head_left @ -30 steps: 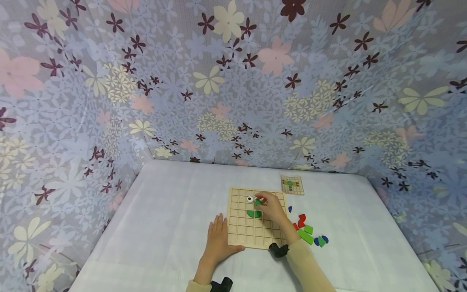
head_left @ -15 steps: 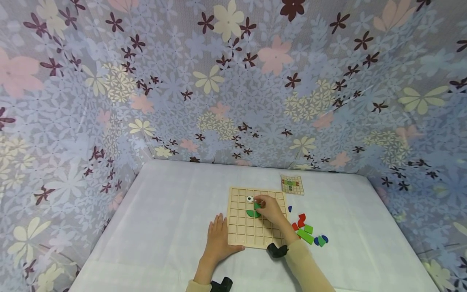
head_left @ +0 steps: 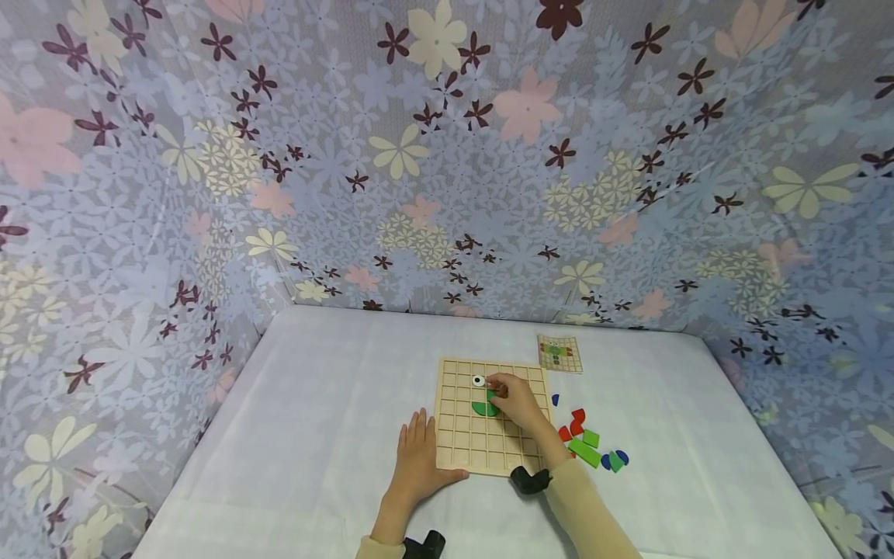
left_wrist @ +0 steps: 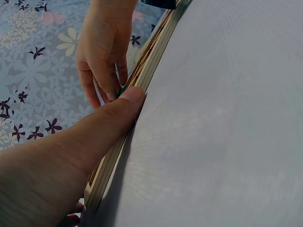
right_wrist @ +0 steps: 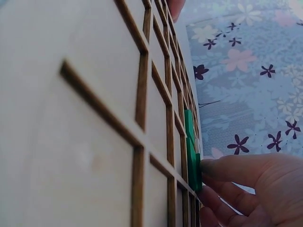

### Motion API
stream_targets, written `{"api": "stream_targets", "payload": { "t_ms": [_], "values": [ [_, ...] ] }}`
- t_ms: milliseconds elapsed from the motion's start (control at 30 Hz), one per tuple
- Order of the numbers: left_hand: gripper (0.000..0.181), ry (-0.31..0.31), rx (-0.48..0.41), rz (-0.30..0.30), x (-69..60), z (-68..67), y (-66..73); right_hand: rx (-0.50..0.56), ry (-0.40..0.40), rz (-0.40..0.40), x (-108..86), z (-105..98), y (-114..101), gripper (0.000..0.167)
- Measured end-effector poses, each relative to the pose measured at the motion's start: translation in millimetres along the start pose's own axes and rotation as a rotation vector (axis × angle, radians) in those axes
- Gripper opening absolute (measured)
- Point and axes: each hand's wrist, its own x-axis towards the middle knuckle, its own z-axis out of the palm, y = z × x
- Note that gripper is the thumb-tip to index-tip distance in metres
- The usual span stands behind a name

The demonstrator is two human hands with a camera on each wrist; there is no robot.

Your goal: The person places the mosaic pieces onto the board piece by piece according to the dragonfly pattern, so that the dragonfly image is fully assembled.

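A wooden grid board lies on the table, with a white eye disc in one upper square. Below the disc sits a green rounded piece. My right hand pinches another green piece between thumb and fingers, low over the board beside these. In the right wrist view, the thumb touches the held green piece, close against the green ones on the grid. My left hand lies with straight fingers at the board's lower left corner; its thumb rests on the front edge.
Right of the board lie several loose pieces: red ones, a long light green bar, a light green square and blue ones. A printed pattern card lies behind the board's right corner. Flowered cloth hangs around the table.
My right hand has lowered the green piece onto the squares next to the other green piece, shifting slightly toward me, and now stays there. The left hand has not moved.
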Motion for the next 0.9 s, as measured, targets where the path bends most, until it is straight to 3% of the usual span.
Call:
{"api": "stream_targets", "payload": {
  "t_ms": [433, 900],
  "values": [
    [0.113, 0.005, -0.017, -0.003, 0.3, 3.6, -2.3, 0.072, 0.083, 0.024, -12.3, -18.2, -2.8, 0.032],
    [0.114, 0.010, -0.022, -0.002, 0.6, 4.4, -3.1, 0.026, 0.218, 0.048, -60.0, -62.0, 17.1, 0.034]
  ]
}}
